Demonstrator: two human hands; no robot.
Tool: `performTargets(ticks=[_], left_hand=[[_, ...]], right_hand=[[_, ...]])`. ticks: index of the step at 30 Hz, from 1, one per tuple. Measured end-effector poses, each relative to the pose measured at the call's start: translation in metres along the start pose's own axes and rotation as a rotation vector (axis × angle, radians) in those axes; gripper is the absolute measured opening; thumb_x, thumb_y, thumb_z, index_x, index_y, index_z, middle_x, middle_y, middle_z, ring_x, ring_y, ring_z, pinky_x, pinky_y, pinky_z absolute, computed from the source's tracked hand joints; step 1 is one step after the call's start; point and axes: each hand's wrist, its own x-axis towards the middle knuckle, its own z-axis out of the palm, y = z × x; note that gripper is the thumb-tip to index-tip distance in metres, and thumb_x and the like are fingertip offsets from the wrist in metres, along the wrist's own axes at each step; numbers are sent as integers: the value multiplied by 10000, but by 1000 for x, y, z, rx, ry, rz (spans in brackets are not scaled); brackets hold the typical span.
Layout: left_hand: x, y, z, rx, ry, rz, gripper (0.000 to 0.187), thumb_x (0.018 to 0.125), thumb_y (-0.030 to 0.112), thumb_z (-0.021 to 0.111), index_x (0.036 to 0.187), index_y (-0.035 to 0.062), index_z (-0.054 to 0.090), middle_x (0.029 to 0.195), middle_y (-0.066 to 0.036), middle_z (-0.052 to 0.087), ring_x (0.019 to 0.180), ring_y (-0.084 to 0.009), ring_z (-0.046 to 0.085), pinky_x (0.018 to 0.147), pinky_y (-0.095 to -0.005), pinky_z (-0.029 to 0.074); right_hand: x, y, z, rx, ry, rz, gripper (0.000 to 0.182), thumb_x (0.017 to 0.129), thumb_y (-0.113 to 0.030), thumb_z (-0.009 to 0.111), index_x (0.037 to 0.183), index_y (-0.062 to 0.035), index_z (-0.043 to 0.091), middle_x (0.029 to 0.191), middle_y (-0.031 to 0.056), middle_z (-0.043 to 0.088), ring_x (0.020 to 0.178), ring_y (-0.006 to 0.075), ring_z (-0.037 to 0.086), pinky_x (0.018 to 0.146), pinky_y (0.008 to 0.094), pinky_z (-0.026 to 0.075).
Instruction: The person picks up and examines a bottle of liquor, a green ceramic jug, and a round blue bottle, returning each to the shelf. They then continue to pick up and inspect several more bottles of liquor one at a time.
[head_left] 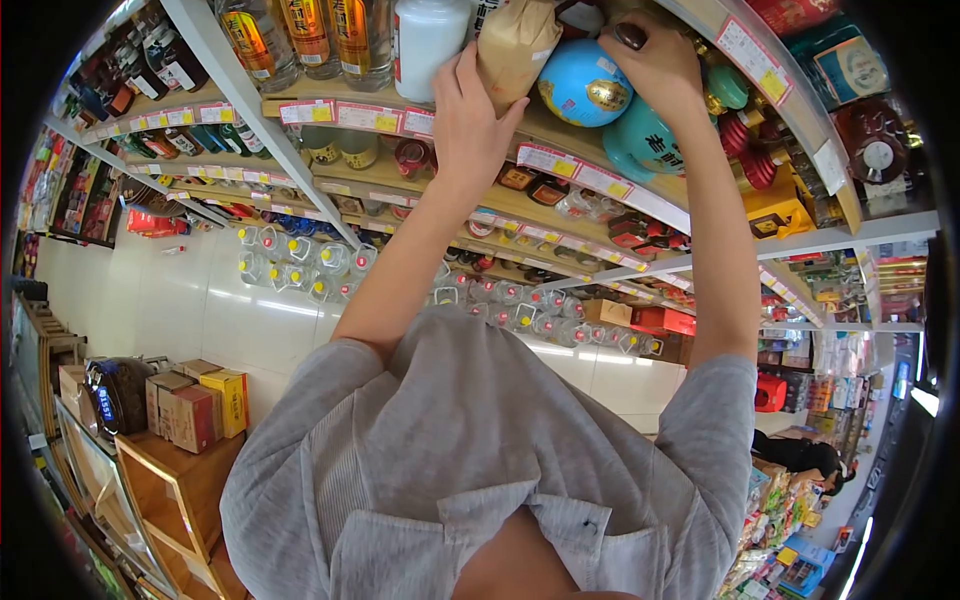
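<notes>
My left hand point(468, 118) is wrapped round the lower part of a bottle in tan paper point(516, 48), thumb on its right side and fingers on its left. Up at the right, my right hand point(662, 62) closes round a shiny dark brown bottle top point(630, 37); the rest of that piece is hidden. Just below those fingers sits a round blue globe-shaped bottle point(580, 82) with a gold emblem. A turquoise bottle point(645, 138) stands beside it, under my right wrist. To the left of the paper-wrapped bottle is a white bottle point(430, 50).
Clear bottles with orange labels point(352, 40) line the shelf at left. Price tags run along the shelf edge point(600, 180). Large clear jugs point(300, 262) stand on the floor below. Cartons point(188, 410) rest on a wooden cabinet at lower left. Another person point(805, 455) is at far right.
</notes>
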Motion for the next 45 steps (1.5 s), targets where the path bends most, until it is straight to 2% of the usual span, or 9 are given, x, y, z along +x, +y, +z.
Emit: performTargets(ticks=[10, 16, 19, 23, 27, 30, 36, 39, 45], left_hand=[[-6, -4, 4, -46, 27, -14, 942, 795, 185, 927, 1536, -15, 381, 1410, -225, 474, 1274, -416, 535, 1038, -473, 509], [-21, -3, 2, -49, 177, 188, 853, 857, 126, 875, 1539, -11, 381, 1411, -198, 487, 1245, -360, 577, 1026, -460, 530], [-57, 30, 1, -882, -192, -304, 708, 963, 194, 797, 1513, -11, 400, 1436, -194, 499, 1245, -306, 618, 1016, -415, 556], [-29, 70, 0, -1289, -329, -889, 536, 1116, 397, 557, 1462, 6, 438, 1478, -191, 521, 1342, -306, 604, 1084, -422, 548], [-5, 63, 17, -1497, -440, -949, 599, 1133, 480, 472, 1518, 28, 391, 1498, -169, 524, 1337, -325, 606, 1146, -477, 493], [-6, 62, 24, -1506, -460, -920, 720, 1088, 559, 539, 1551, 49, 329, 1471, -167, 502, 1293, -305, 623, 1098, -480, 539], [-22, 60, 22, -1530, -451, -908, 632, 1097, 438, 588, 1548, 78, 331, 1462, -157, 500, 1276, -268, 623, 1060, -464, 583], [-31, 56, 21, -1553, -429, -892, 656, 1077, 372, 645, 1564, 106, 294, 1462, -152, 498, 1265, -268, 629, 1055, -470, 593], [-51, 48, 1, -1590, -514, -913, 846, 994, 306, 773, 1586, 156, 189, 1500, -149, 480, 1322, -322, 607, 1026, -466, 622]], right_hand=[[3, 18, 10, 236, 164, 90, 455, 840, -359, 820, 1136, -16, 778, 1057, 135, 805, 1001, 218, 764, 924, 346, 566], [6, 26, 16, 371, 263, 149, 351, 853, -274, 834, 1053, 7, 768, 946, 69, 769, 879, 121, 694, 851, 290, 551], [0, 2, 8, 545, 257, 65, 215, 866, -131, 819, 994, 17, 731, 929, 20, 719, 847, 92, 643, 799, 271, 531], [-2, 1, 6, 535, 258, 36, 182, 854, -90, 809, 948, 25, 703, 915, 28, 709, 833, 86, 632, 779, 264, 519], [-8, -13, -4, 456, 245, 63, 201, 820, -82, 813, 928, 36, 689, 894, 35, 701, 815, 86, 623, 764, 264, 516], [-19, -30, -18, 374, 267, 41, 233, 806, -135, 814, 921, 33, 701, 851, 72, 719, 796, 108, 655, 779, 272, 530], [-46, -46, -19, 329, 374, 60, 246, 831, -203, 833, 899, 5, 721, 768, 64, 716, 693, 115, 660, 731, 277, 544], [-53, -33, -13, 393, 440, -68, 228, 818, -211, 850, 875, -34, 718, 699, 67, 692, 610, 151, 646, 629, 292, 523], [-81, -29, -18, 609, 374, -129, 196, 815, -131, 842, 827, -53, 662, 663, -18, 582, 594, 64, 521, 567, 228, 406]])
